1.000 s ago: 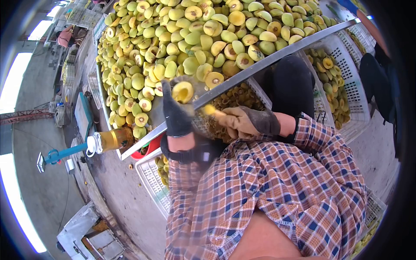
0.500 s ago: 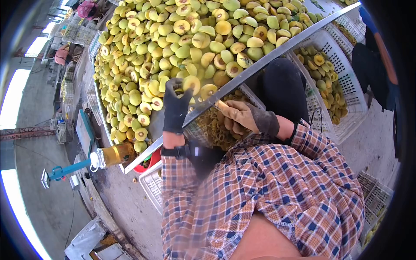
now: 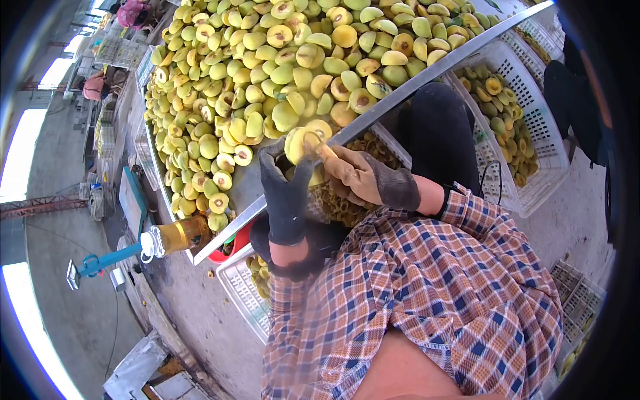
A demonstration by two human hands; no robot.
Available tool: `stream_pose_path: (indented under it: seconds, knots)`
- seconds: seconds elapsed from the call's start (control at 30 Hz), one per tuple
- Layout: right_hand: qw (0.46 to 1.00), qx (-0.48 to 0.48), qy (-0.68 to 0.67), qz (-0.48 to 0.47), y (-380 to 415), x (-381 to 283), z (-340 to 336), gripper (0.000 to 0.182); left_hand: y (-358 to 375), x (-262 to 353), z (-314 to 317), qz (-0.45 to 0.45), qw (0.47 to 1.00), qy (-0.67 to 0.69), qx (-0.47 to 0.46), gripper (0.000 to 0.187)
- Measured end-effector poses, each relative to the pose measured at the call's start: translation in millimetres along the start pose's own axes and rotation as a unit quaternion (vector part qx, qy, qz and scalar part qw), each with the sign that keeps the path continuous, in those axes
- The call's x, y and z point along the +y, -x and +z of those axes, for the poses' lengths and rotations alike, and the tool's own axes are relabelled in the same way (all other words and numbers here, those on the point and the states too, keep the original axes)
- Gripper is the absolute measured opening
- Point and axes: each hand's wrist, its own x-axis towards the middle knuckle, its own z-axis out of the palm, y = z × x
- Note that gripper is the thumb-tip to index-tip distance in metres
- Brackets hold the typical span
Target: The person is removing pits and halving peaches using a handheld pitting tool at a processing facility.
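Bright openings (image 3: 21, 152) at far left, a red truss (image 3: 40, 207), grey floor (image 3: 197, 303)

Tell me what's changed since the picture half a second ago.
The left hand, with a fruit half, has shifted right; the right hand has moved slightly left, bringing its tool to that half. They were apart before. The right grip keeps the tool. The fruit pile and jar look unchanged.

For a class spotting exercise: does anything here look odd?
The left glove is black but the right glove is tan, an odd pair. A small scrap lies loose on the floor by the red container.
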Motion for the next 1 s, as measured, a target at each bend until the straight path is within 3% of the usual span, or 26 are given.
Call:
stream_pose_path:
  seconds: [0.13, 0.23, 0.3, 0.33, 0.4, 0.43, 0.5, 0.53, 0.57, 0.6, 0.67, 0.7, 0.73, 0.8, 0.83, 0.87, 0.9, 0.93, 0.97, 1.0]
  knots:
    - [0.999, -0.001, -0.018, 0.029, 8.1, -11.7, 10.6, 0.03, 5.2, 8.1, -3.9, 0.043, 0.997, -0.062, -0.016, 0.044]
    - [0.99, -0.032, -0.049, 0.126, 15.4, -17.3, 5.7, 0.035, 6.5, 10.5, -8.1, 0.068, 0.989, -0.126, -0.034, 0.041]
    - [0.934, -0.17, -0.235, 0.21, 11.3, -12.9, -12.4, 0.041, 7.4, 23.2, -12.0, 0.04, 0.989, -0.13, -0.063, 0.041]
    - [0.882, -0.237, -0.324, 0.247, 9.3, -11.9, -16.9, 0.044, 9.4, 23.5, -10.1, 0.014, 0.997, -0.048, -0.066, 0.042]
    - [0.917, -0.212, -0.268, 0.208, 15.4, -17.0, -12.4, 0.05, 13.3, 24.4, -2.7, -0.034, 0.99, 0.116, -0.067, 0.044]
    - [0.932, -0.2, -0.238, 0.187, 18.1, -19.9, -8.1, 0.052, 15.4, 20.6, -3.5, -0.058, 0.987, 0.134, -0.067, 0.045]
    - [0.987, -0.144, -0.006, 0.073, 16.5, -8.2, 0.0, 0.054, 20.3, 10.1, -5.7, -0.105, 0.977, 0.173, -0.068, 0.047]
    - [0.985, -0.145, -0.035, 0.092, 20.7, -6.8, 2.1, 0.054, 22.0, 11.8, -2.9, -0.086, 0.976, 0.195, -0.051, 0.032]
    - [0.981, -0.146, -0.063, 0.111, 24.2, -9.0, 4.1, 0.054, 21.5, 12.4, -5.8, -0.023, 0.993, 0.083, -0.079, 0.034]
    - [0.97, -0.129, -0.01, 0.206, 25.8, -17.4, 2.9, 0.054, 17.1, 12.2, -11.2, 0.042, 0.993, -0.031, -0.108, 0.036]
    - [0.95, -0.186, -0.092, 0.232, 29.7, -8.3, -2.2, 0.052, 12.5, 17.3, -12.3, 0.166, 0.954, -0.202, -0.145, 0.045]
    - [0.937, -0.214, -0.132, 0.243, 31.0, -4.4, -4.7, 0.051, 15.1, 15.3, -13.7, 0.042, 0.984, -0.045, -0.167, 0.045]
    - [0.921, -0.243, -0.168, 0.253, 29.8, -4.2, -6.5, 0.05, 15.6, 11.6, -14.8, -0.08, 0.974, 0.114, -0.18, 0.046]
    - [0.911, -0.26, -0.215, 0.238, 31.4, -7.9, 0.1, 0.047, 18.0, 6.7, -15.8, -0.293, 0.847, 0.403, -0.186, 0.05]
    - [0.903, -0.269, -0.24, 0.233, 32.7, -8.5, 3.6, 0.046, 18.8, 1.9, -13.3, -0.283, 0.858, 0.398, -0.159, 0.051]
    - [0.914, -0.261, -0.214, 0.223, 29.1, -2.9, -3.3, 0.041, 17.7, -5.6, -10.3, -0.273, 0.868, 0.393, -0.132, 0.053]
    - [0.958, -0.239, -0.059, 0.145, 26.8, 3.0, -8.2, 0.039, 17.1, -14.1, -11.2, -0.262, 0.878, 0.386, -0.105, 0.054]
    - [0.97, -0.214, 0.097, 0.062, 23.2, 9.0, -11.9, 0.037, 20.7, -19.5, -22.1, -0.143, 0.959, 0.215, -0.114, 0.052]
    - [0.951, -0.186, 0.246, -0.026, 21.0, 13.8, -13.8, 0.035, 24.7, -24.9, -33.0, -0.033, 0.996, 0.022, -0.08, 0.05]
    - [0.906, -0.104, 0.398, -0.102, 22.9, 16.8, -13.5, 0.033, 28.5, -26.7, -47.3, -0.08, 0.994, 0.054, -0.047, 0.051]
